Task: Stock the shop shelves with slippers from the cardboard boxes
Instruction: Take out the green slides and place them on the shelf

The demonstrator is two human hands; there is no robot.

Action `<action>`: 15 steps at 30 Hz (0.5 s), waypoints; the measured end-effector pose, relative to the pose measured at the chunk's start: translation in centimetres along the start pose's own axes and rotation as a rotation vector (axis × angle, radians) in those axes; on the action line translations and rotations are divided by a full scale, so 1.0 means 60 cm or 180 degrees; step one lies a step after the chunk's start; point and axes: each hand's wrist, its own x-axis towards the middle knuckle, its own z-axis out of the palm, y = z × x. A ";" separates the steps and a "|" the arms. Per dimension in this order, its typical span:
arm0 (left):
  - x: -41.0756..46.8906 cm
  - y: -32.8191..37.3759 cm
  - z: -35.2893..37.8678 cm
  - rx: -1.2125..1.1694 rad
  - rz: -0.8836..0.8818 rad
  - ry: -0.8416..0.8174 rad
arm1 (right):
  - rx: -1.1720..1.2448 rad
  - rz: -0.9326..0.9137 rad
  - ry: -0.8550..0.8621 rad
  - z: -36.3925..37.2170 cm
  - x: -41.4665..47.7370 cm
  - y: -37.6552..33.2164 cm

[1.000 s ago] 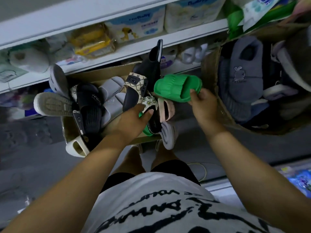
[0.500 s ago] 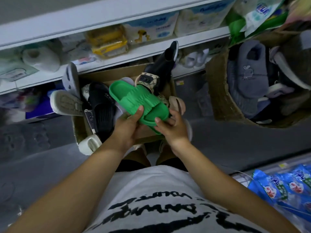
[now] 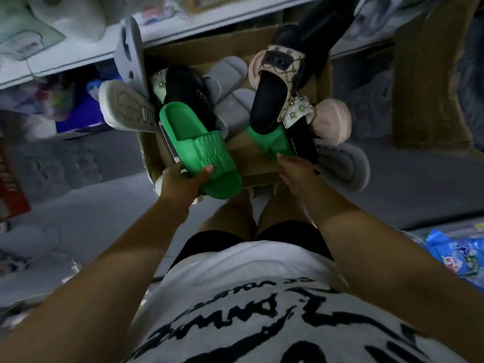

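second green slipper [image 3: 271, 142] seemingly buried, shelves [image 3: 78, 58] blurred

Place: you're in a shop aisle.
Far: white shelves [image 3: 78, 58] hold packaged goods [image 3: 26, 38].
Middle: your cardboard box [image 3: 204, 49] overflows with assorted slippers [image 3: 188, 90].

Both bare arms reach forward. The left grip [image 3: 183, 183] curls round a green slipper [image 3: 201, 150], thumb on top; the right grip [image 3: 296, 171] stretches its fingers ahead.
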 end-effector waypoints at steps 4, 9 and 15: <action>0.024 -0.032 -0.015 -0.0040 -0.0123 -0.0032 | -0.0530 -0.0089 -0.0060 0.046 0.053 -0.027; 0.040 -0.054 -0.025 -0.0029 -0.0033 -0.0134 | -0.0249 0.0166 0.0029 0.094 0.109 -0.051; 0.043 -0.054 -0.022 -0.0231 -0.0085 -0.0179 | -0.0565 0.0029 0.0282 0.081 0.119 -0.070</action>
